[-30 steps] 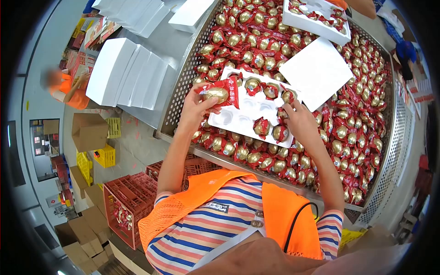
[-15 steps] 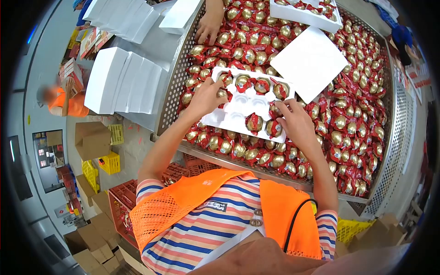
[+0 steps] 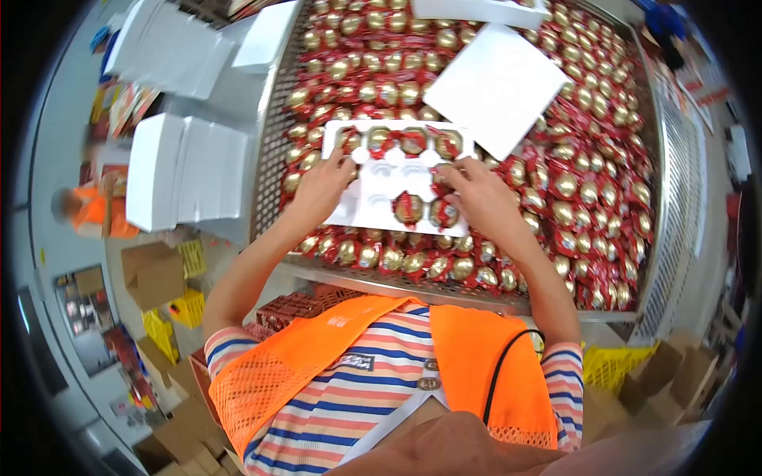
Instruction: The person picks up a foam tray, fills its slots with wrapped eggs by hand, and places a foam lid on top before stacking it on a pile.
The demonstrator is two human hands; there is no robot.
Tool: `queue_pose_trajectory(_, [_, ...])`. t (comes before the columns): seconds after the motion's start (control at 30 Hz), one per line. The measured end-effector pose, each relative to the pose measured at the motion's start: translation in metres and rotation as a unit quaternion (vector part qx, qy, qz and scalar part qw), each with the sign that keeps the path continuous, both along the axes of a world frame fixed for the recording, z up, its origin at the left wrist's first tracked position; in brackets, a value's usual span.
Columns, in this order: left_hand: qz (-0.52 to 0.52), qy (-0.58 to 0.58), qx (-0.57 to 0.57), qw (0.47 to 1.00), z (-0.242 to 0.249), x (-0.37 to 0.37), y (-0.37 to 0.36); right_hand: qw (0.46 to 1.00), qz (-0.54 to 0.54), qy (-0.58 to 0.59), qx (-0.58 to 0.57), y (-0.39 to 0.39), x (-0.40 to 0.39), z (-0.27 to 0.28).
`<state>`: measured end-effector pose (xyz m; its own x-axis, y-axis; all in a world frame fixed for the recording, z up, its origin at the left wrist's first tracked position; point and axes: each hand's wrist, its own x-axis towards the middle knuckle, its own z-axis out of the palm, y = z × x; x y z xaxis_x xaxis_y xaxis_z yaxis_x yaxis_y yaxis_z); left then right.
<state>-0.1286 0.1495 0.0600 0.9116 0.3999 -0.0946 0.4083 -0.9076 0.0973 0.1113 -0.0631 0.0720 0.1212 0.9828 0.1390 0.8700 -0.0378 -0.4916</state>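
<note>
A white foam tray (image 3: 384, 182) with round hollows lies on a bed of gold balls in red wrappers (image 3: 567, 186). Wrapped balls fill the tray's far row, and two more sit in its near row at the right; several middle and near-left hollows are bare. My left hand (image 3: 324, 186) is at the tray's left side, its fingertips closed on a wrapped ball. At the right side, my right hand (image 3: 480, 194) has its fingers closed around another wrapped ball. A flat white foam lid (image 3: 496, 89) rests beyond the tray.
The balls lie in a metal bin with a perforated rim (image 3: 274, 135). Stacks of white foam pieces (image 3: 186, 170) stand on the metal surface at the left. Another white box (image 3: 480, 11) is at the far edge. A person in an orange vest (image 3: 103, 210) is at far left.
The view has shifted, so the bin and tray appear further left. The other person's hand at the bin's far left corner is gone from view. Both my hands remain at the tray.
</note>
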Motion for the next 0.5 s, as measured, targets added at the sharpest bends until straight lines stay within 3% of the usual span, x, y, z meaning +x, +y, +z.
queue_pose_trajectory(0.17, [-0.101,0.08,0.055,0.99,-0.012,0.019,0.005,1.0,0.002,0.014,-0.011,-0.006,0.006,-0.012])
queue_pose_trajectory(0.27, [-0.114,0.069,0.04,0.99,-0.015,0.014,0.013,0.997,-0.031,0.068,-0.015,-0.025,0.029,0.015])
queue_pose_trajectory(0.3, [-0.07,0.067,0.003,0.995,0.002,0.018,0.004,0.995,-0.058,0.075,-0.033,-0.033,0.041,0.017])
queue_pose_trajectory(0.37, [-0.021,0.056,-0.04,0.997,0.005,0.017,0.005,0.992,-0.125,0.015,-0.021,-0.056,0.069,0.01])
queue_pose_trajectory(0.4, [-0.015,0.037,-0.071,0.997,0.004,0.016,0.01,0.987,-0.151,0.031,-0.042,-0.07,0.081,0.015])
queue_pose_trajectory(0.5, [0.011,0.0,-0.128,0.992,0.0,0.014,0.02,0.952,-0.236,-0.108,-0.16,-0.11,0.101,0.002])
